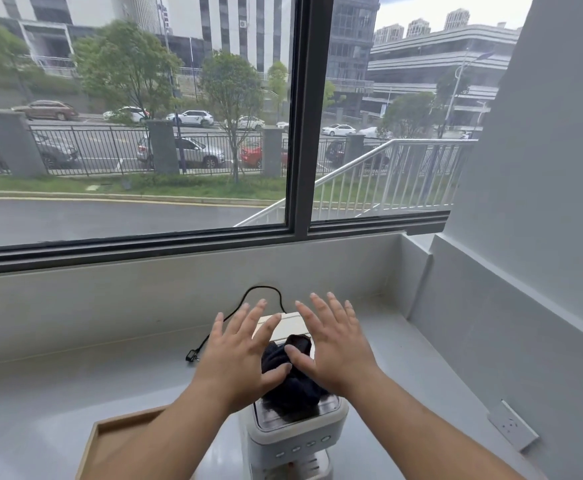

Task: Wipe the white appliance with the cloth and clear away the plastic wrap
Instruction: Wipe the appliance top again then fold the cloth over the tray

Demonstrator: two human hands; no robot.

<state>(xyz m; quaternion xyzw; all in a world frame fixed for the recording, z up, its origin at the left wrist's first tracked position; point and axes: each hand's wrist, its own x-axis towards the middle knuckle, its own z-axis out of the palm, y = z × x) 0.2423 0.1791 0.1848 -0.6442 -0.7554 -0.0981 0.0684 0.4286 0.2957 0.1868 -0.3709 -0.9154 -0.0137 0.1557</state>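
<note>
Two bare hands are out over the counter, palms down, fingers spread wide, gripping nothing. Left hand [240, 355] and right hand [331, 344] sit side by side, each thumb tip resting on or just above the dark cloth [292, 372]; can't tell which. Cloth is bunched in a heap on the top of the white appliance [293, 441], between the two hands. Appliance stands on the grey counter [75, 393] at the bottom centre of view, a row of small buttons [304, 445] on its front face. Behind it, a cream-coloured flat part [288, 325] shows between the fingers; unclear whether it belongs to the appliance. Black cord [234, 311] loops along the counter's back wall, ending in a plug [191, 355] left of the left hand. Wooden tray [106, 431] lies on the counter just left of the appliance. Wall socket [513, 429] low on the right wall. Plastic wrap not identifiable in this view.
</note>
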